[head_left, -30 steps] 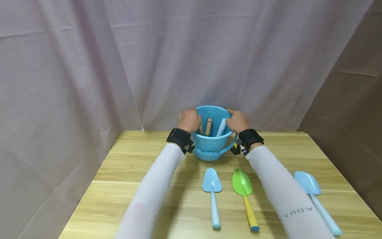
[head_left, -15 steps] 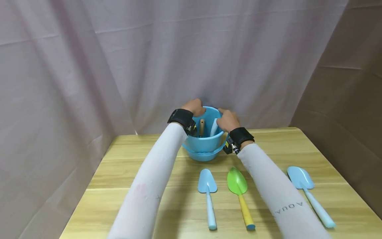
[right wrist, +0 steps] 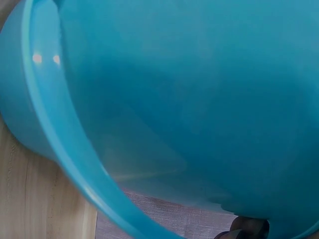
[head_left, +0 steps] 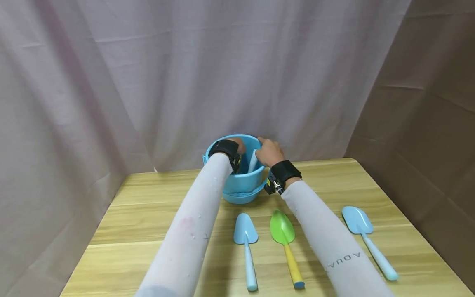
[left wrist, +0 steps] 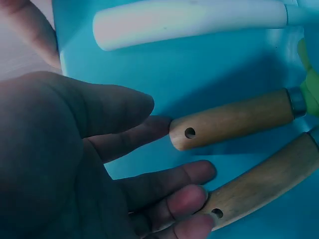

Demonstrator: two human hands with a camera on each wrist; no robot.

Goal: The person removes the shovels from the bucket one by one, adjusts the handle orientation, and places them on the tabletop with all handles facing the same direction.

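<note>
A blue bucket [head_left: 241,181] stands at the back of the wooden table [head_left: 148,214]. My left hand [head_left: 240,145] reaches down inside it. In the left wrist view the left hand [left wrist: 169,164] is spread, its fingertips [left wrist: 202,172] close to two wooden tool handles [left wrist: 234,119] leaning in the bucket. A white handle [left wrist: 189,22] lies above them, also seen as the white handle [head_left: 253,160] from the head. My right hand [head_left: 269,152] grips the bucket's right rim. The right wrist view shows only the bucket wall [right wrist: 199,99].
Three tools lie on the table in front of the bucket: a light blue trowel [head_left: 245,235], a green shovel with a yellow handle [head_left: 283,233], and a light blue shovel [head_left: 359,222] at the right. Pale curtains hang behind and at both sides.
My left hand has left the bucket's left side, gone over the rim and down into the bucket. The right hand has stayed on the right rim.
</note>
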